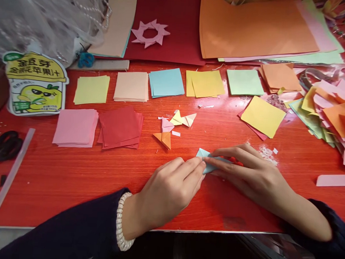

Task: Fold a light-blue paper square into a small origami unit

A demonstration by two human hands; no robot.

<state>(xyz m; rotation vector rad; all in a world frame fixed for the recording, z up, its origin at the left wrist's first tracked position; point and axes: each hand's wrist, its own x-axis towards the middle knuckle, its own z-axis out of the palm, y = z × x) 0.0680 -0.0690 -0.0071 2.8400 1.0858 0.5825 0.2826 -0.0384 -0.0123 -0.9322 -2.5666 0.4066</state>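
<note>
A small light-blue folded paper (203, 153) lies on the red table under the fingers of both hands. My left hand (173, 182) is closed, its fingertips pinching the near left part of the paper. From the right, my right hand (253, 172) presses on the same paper with its fingers drawn together, hiding most of it. Just beyond the left hand sit folded paper pieces: an orange one (163, 139), a pink one (167, 124), a yellow one (177, 117) and a cream one (189, 119). A pink folded paper ring (150, 33) rests farther back.
Stacks of coloured squares, including blue (167, 83), pink (75, 128) and red (120, 127), spread across the table (88, 194). Black scissors (6, 144) and a pale strip (14, 169) are at left. Paper scraps (336, 108) heap at right. A juice pouch (35, 85) stands back left.
</note>
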